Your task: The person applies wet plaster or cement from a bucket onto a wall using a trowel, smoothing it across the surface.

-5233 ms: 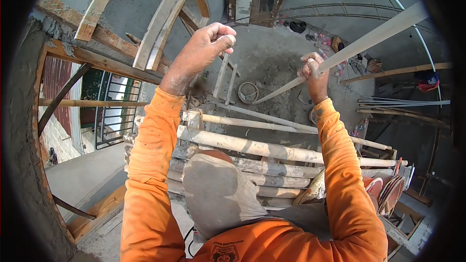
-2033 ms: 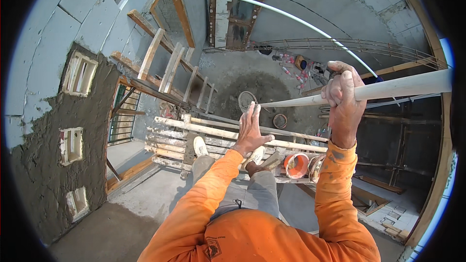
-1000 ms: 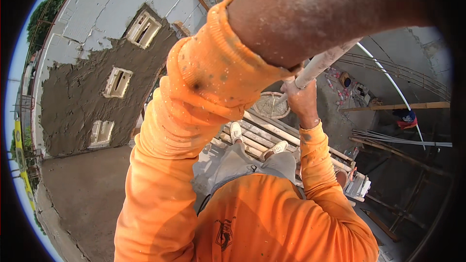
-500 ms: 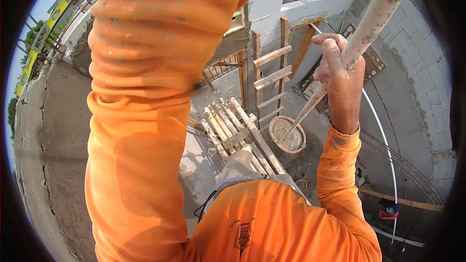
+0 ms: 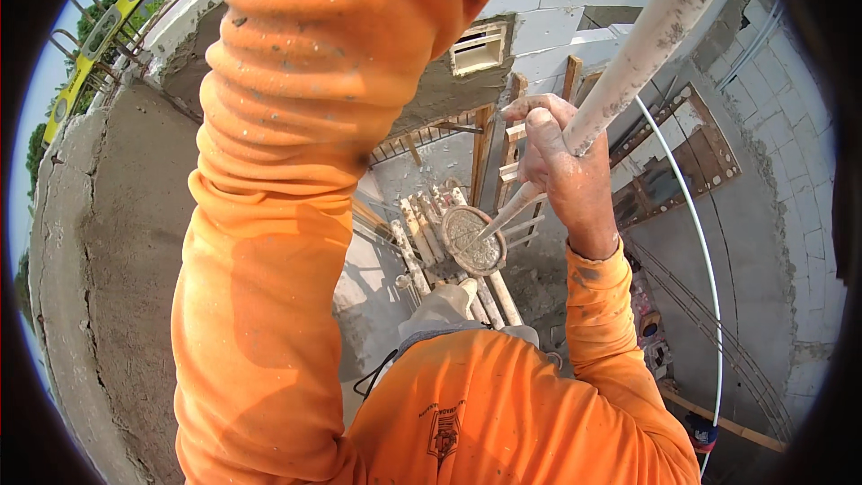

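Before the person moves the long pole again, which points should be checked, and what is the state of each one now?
1. Right hand closed around the pale pole: ok, the fingers wrap it.
2. Left hand grip: cannot tell; the orange sleeve rises out of the picture and the hand is not in view.
3. Lower end of the pole in the round bucket of grey mix: ok, it appears to reach into it.
4. Bucket resting steady on the wooden poles of the platform: cannot tell.
5. Footing: cannot tell; the feet are hidden by the body.
6. White bent pipe apart from the pole: ok.
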`<control>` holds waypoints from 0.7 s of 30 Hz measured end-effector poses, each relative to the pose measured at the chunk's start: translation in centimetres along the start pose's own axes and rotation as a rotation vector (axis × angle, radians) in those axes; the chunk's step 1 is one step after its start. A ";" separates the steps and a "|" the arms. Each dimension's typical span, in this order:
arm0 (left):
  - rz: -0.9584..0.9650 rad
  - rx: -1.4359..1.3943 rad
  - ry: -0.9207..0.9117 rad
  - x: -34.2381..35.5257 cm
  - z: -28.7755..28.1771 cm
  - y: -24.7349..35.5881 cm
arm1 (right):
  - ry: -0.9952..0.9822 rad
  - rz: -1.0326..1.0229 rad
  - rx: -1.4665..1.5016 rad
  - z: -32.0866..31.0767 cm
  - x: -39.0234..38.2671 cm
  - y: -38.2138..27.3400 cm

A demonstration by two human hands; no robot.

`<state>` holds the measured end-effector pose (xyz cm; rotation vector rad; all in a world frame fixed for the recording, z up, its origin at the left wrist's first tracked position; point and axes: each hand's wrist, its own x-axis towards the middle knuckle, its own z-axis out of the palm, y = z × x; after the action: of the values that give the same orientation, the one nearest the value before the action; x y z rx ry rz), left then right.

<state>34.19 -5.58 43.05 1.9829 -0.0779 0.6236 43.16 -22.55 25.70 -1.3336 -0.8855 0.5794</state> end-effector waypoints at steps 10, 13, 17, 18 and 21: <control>-0.137 0.164 0.073 -2.6 -8.5 -3.0 | -0.371 0.054 -0.044 7.7 6.0 4.4; -0.198 0.227 0.083 -3.7 -11.2 -4.0 | -0.436 0.033 -0.067 10.2 7.4 6.4; -0.308 0.319 0.079 -5.7 -14.6 -5.5 | -0.499 0.039 -0.124 12.8 8.7 9.1; -0.338 0.343 0.075 -6.3 -15.3 -6.0 | -0.547 0.021 -0.156 13.4 9.0 9.6; -0.412 0.398 0.049 -8.4 -17.5 -7.1 | -0.600 -0.027 -0.170 14.6 9.4 10.9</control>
<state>22.32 10.94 39.66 2.2701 0.5091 0.4378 37.87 -4.78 17.06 -1.3135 -1.4634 0.9235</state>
